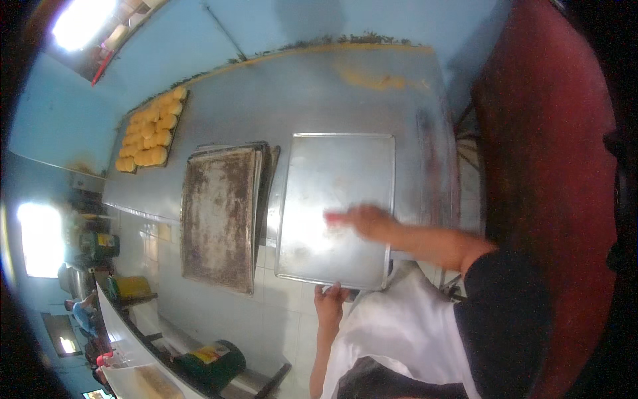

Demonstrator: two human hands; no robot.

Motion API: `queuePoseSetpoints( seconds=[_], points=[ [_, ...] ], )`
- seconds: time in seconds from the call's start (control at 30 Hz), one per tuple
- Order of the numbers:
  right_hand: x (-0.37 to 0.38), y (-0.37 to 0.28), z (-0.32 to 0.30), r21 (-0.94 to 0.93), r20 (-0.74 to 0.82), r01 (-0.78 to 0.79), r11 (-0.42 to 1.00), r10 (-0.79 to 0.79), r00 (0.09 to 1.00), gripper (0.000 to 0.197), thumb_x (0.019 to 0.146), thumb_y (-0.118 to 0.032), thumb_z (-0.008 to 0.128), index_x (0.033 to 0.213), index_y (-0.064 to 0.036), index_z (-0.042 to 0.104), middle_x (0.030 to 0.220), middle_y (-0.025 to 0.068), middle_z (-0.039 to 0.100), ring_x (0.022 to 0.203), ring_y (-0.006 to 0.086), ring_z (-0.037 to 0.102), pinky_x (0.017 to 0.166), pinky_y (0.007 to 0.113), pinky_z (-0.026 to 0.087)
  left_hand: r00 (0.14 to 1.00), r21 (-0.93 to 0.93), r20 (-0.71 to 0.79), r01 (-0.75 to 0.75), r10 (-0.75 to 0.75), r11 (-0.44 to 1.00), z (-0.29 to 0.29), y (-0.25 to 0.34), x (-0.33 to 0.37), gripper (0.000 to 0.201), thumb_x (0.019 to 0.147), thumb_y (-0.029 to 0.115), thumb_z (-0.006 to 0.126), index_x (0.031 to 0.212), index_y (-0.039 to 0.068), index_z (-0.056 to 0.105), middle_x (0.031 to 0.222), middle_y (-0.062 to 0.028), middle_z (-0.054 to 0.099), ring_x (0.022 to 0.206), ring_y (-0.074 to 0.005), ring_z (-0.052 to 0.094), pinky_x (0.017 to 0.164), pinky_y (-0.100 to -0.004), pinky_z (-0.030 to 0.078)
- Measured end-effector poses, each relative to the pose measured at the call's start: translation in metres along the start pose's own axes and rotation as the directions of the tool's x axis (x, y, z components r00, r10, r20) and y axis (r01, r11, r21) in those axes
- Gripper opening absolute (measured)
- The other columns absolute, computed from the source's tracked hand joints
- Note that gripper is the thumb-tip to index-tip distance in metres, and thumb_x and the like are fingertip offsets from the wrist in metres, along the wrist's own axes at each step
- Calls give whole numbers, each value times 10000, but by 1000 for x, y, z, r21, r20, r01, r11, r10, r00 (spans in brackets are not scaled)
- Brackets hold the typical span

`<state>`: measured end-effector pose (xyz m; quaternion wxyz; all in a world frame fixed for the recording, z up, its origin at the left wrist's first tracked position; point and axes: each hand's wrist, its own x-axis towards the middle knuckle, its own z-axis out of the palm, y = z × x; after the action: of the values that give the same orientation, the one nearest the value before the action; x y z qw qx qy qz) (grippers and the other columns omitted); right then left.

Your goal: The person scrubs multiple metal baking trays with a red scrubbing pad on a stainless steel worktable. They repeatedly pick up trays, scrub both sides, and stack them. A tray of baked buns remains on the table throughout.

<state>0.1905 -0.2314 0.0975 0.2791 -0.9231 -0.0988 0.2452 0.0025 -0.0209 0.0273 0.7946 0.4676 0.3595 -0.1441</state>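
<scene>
A shiny metal baking tray (332, 179) lies on the metal table in front of me, its near end reaching past the table edge. My left hand (330, 300) is closed on the tray's near edge, thumb on the rim and the other fingers partly hidden. Over the tray's surface, my right hand (371, 222) grips a small red tool (334, 218), smeared by motion, so its exact kind does not show. Just left of this tray sits a stack of darker, stained baking trays (219, 213), also jutting over the edge.
Golden buns (149, 133) cover a tray at the table's far left. The metal table (266, 100) meets a blue wall (372, 20). Below left are a dark green bucket (211, 366) and a yellow container (133, 287). Another person (83, 314) is far off at left.
</scene>
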Motion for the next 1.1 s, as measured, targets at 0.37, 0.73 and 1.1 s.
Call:
queuePoseSetpoints(
  seconds=[0.37,0.73,1.1],
  points=[
    [5,38,1,-8,-124,108,994,-108,986,424,988,-168,404,1369,-312,519,1175,152,632,1058,300,628,950,420,493,999,108,-12,-48,50,993,1,-6,4,335,882,-17,619,1152,15,423,956,-114,609,820,-195,630,789,-374,582],
    [-28,42,64,-51,-399,228,972,-229,888,419,881,-86,501,1288,-155,573,1112,165,655,917,344,665,854,449,530,998,98,-54,15,-9,995,3,-2,7,298,912,-21,572,1162,33,418,921,-92,591,788,-173,616,807,-367,590],
    [-21,39,62,-116,-644,340,933,-332,689,364,931,-152,462,1286,-171,541,979,152,664,820,347,672,745,506,551,991,52,-129,50,-43,997,25,7,-3,282,909,-17,576,1141,32,424,891,-90,583,790,-190,614,806,-381,583]
  ],
)
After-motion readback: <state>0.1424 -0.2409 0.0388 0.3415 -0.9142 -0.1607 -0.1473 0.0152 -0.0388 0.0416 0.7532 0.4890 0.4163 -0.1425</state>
